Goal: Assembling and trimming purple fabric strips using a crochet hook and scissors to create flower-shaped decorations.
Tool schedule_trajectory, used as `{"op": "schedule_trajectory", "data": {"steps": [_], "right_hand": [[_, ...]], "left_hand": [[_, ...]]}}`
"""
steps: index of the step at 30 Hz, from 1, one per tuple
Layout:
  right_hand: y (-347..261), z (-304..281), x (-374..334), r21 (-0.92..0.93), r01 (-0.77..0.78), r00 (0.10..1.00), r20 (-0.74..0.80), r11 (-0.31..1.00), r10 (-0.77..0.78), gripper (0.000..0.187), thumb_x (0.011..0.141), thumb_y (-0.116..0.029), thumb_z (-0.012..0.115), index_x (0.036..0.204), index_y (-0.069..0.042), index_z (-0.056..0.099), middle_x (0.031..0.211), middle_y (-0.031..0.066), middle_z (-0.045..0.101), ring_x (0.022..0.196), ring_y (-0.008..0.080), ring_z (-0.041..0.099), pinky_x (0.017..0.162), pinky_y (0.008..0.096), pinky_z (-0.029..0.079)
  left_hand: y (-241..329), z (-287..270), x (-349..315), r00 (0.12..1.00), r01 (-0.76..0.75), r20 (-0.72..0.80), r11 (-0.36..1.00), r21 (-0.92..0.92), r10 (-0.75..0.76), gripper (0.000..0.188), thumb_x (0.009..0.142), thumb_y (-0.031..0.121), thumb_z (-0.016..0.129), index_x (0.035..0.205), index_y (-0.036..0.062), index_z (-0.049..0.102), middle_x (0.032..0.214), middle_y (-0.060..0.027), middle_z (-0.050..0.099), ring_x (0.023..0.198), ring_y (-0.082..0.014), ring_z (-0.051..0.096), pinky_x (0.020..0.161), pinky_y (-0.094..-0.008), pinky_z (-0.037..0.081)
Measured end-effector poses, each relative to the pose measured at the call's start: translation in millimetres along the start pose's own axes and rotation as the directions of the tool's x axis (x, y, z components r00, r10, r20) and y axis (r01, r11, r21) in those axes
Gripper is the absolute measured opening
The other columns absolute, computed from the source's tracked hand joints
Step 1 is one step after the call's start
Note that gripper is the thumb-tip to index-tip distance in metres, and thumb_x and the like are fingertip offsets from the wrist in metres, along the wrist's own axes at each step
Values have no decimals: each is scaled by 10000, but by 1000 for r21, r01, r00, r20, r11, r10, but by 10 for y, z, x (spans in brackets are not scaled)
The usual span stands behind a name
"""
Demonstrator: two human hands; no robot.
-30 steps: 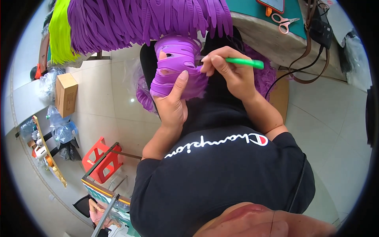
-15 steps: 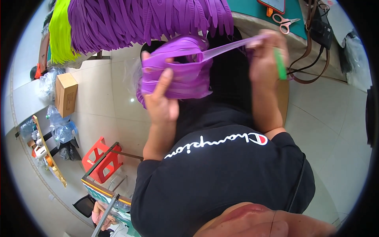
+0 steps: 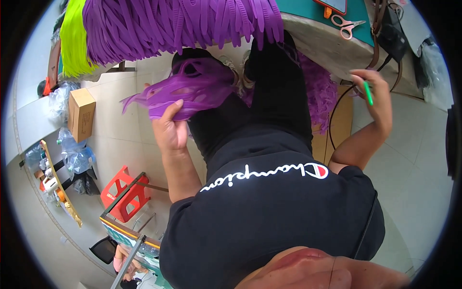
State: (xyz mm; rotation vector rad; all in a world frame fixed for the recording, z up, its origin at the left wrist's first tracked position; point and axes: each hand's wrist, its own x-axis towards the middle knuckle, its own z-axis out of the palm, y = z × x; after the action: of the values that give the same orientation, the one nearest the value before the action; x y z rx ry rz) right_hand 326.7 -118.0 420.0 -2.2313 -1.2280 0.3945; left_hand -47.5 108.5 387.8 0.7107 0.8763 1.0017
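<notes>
My left hand (image 3: 172,131) is closed on a floppy bundle of purple rubber strips (image 3: 192,91), its thumb pressing on the near side. The bundle has long openings between the strips, and one end sticks out to the left. Over my right side, clear of the bundle, my right hand (image 3: 378,94) is closed round a slim green-handled tool (image 3: 368,93) whose tip I cannot make out. Ahead of both hands, a thick row of purple ribbed straps (image 3: 178,24) hangs over the table edge, with lime green straps (image 3: 74,41) at its left end.
Purple scraps (image 3: 321,94) lie beside my right leg, above a cardboard piece (image 3: 337,130). On the table's green mat (image 3: 301,8) are pink scissors (image 3: 345,26) and a phone (image 3: 335,5). A brown strap (image 3: 397,77) hangs at right. A cardboard box (image 3: 81,114) and red stool (image 3: 126,192) stand left.
My right hand has swung right, away from the bundle; the strip stretched between them is gone. My left hand has moved left with the bundle, which now sags. Purple scraps have come into view.
</notes>
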Motion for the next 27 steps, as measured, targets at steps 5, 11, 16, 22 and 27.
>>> {"op": "schedule_trajectory", "data": {"steps": [5, 11, 16, 22, 27], "right_hand": [[-710, 648, 234, 451, 433, 900, -180, 780, -396, 432, 940, -364, 496, 1093, 12, 645, 799, 77, 580, 716, 116, 518, 628, 229, 391], [-1166, 1292, 261, 896, 186, 949, -58, 404, -309, 118, 896, -70, 575, 960, 29, 583, 877, 81, 571, 721, 88, 537, 652, 196, 438], [-1358, 1443, 191, 939, 133, 935, -13, 316, -354, 126, 857, -3, 612, 975, 33, 581, 946, 114, 610, 846, 137, 605, 756, 247, 499], [-1382, 1477, 158, 929, 132, 955, -25, 347, -296, 112, 874, -29, 598, 957, 47, 597, 930, 120, 615, 830, 138, 604, 734, 242, 500], [-1392, 1487, 167, 934, 157, 956, -63, 320, -285, 104, 872, -28, 602, 949, 41, 601, 928, 114, 615, 808, 134, 601, 719, 237, 499]], "left_hand": [[-142, 227, -144, 1000, 10, 24, 1000, -15, -10, 811, 821, -74, 585, 1462, 77, 112, 1284, -125, 446, 1132, -243, 511, 980, -396, 418], [-154, 652, -285, 988, -31, 149, 999, 9, 29, 863, 812, -88, 602, 1475, 101, 83, 1247, -80, 474, 1117, -184, 506, 984, -348, 401], [-265, 703, -291, 979, -53, 201, 998, 43, 44, 892, 803, -89, 616, 1477, 110, 66, 1247, -58, 461, 1115, -162, 498, 983, -327, 387], [-276, 793, -334, 971, -52, 235, 998, 45, 40, 890, 817, -89, 603, 1480, 138, 55, 1222, -55, 476, 1089, -154, 518, 981, -322, 388], [-303, 798, -333, 970, -52, 238, 998, 41, 40, 901, 818, -91, 601, 1481, 147, 39, 1213, -55, 484, 1083, -156, 522, 983, -323, 388]]}}
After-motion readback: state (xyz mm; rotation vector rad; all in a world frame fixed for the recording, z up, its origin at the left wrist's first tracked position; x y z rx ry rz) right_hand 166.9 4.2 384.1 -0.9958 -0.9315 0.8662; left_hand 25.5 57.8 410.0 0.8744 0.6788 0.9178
